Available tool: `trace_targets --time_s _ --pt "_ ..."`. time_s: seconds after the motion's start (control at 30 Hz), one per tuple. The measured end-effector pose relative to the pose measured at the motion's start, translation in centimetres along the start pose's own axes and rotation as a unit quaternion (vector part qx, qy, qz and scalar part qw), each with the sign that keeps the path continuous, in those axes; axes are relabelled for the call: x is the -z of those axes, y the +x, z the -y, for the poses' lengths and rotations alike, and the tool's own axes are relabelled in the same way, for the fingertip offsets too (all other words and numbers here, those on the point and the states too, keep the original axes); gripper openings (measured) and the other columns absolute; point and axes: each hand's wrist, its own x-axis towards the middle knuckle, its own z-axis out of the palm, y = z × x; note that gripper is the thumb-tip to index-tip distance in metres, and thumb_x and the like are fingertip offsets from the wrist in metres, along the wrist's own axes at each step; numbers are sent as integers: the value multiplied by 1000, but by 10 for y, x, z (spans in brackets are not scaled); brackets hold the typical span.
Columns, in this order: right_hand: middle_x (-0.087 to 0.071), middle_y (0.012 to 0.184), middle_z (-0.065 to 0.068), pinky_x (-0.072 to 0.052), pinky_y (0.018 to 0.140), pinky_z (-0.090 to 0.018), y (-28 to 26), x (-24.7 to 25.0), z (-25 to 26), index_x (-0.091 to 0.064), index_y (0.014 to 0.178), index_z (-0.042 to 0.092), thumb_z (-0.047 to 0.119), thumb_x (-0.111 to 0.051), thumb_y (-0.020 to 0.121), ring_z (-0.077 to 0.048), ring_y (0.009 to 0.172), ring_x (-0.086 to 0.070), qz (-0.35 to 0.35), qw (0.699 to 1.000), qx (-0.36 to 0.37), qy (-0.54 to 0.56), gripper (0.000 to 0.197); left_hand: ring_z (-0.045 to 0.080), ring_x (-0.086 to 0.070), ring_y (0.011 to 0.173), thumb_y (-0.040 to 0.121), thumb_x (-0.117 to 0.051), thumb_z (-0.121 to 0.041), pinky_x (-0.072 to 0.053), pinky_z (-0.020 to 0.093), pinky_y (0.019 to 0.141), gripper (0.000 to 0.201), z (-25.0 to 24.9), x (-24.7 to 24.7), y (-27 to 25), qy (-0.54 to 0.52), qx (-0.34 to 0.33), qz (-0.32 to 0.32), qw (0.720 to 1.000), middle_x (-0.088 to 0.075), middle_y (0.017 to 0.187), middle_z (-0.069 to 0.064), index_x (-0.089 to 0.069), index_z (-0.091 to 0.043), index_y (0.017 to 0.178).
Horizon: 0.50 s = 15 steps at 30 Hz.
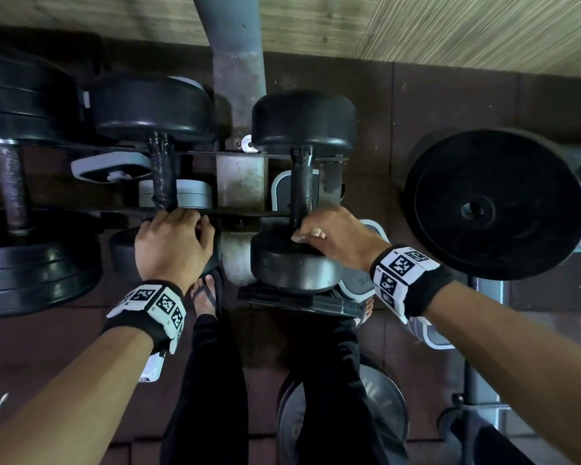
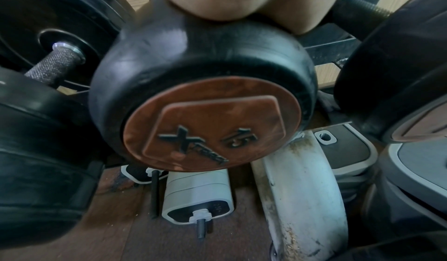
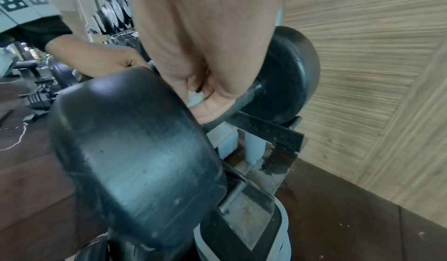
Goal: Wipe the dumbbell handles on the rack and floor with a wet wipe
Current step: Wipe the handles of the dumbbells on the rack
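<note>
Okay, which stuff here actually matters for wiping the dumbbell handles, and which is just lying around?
In the job:
right dumbbell, its handle gripped by the right hand
wipe, a pale bit under the right fingers
left dumbbell, left hand on its near end
rack

Lying about:
big plate
grey weights on the floor

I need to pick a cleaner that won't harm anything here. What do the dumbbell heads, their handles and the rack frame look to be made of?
Dumbbell heads: probably black rubber or urethane coating, with a dull sheen and scuffed, rounded edges. Handles: likely metal, dark, with cross-hatched knurling. Rack frame: painted steel by the look of it, pale grey with rust-brown spots where the paint has chipped.
</note>
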Motion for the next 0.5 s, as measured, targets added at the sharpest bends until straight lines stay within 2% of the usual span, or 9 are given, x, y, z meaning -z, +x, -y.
trace_targets --time_s 0.07,0.2,0.27,0.33,0.37,0.43,0.5 --pt "-75 101 2 -54 84 -25 0 5 0 -76 97 14 15 -70 93 -11 93 -69 23 999 -33 22 8 34 -58 66 92 -57 -26 -44 39 62 28 -1 1 1 -1 2 1 1000 -65 67 11 -64 -9 70" --pt "-75 104 0 -55 89 -33 -5 7 -3 -75 97 12 18 -70 93 -14 96 -69 25 996 -85 8 8 32 -58 64 92 -57 -26 -44 38 60 29 0 2 1 -3 -2 -2 1000 -64 66 10 -64 -10 70" --pt "-74 101 0 -52 86 -33 -9 10 -15 -75 97 12 25 -70 94 -17 95 -66 18 987 -157 7 14 32 -58 64 93 -56 -27 -43 38 60 30 1 1 0 -2 -4 -4 1000 -64 66 9 -64 -10 70" --pt "-71 96 2 -46 81 -28 -3 9 -21 -76 96 12 31 -70 94 -17 92 -65 10 978 -206 31 19 32 -58 65 93 -55 -27 -43 38 60 30 -2 0 0 1 -7 -4 1000 -64 66 9 -64 -10 70" --pt "-71 95 -2 -45 78 -27 4 6 -20 -75 96 8 26 -68 95 -19 91 -65 14 977 -211 30 19 32 -58 65 93 -55 -27 -43 38 60 31 -2 -1 0 2 -8 1 1000 -64 66 9 -64 -10 70" --pt "-71 97 -19 -43 75 -29 18 -3 -14 -71 98 -5 7 -61 96 -29 94 -66 21 974 -221 41 16 32 -58 65 94 -54 -27 -44 38 61 31 -2 -1 1 0 -10 5 1000 -64 66 8 -64 -10 70" --pt "-69 99 -25 -43 72 -27 21 -6 -13 -69 100 -10 -1 -58 94 -28 91 -63 23 971 -228 73 15 32 -58 66 94 -53 -28 -44 38 62 31 -1 -2 1 -5 -8 0 1000 -64 67 8 -65 -10 71"
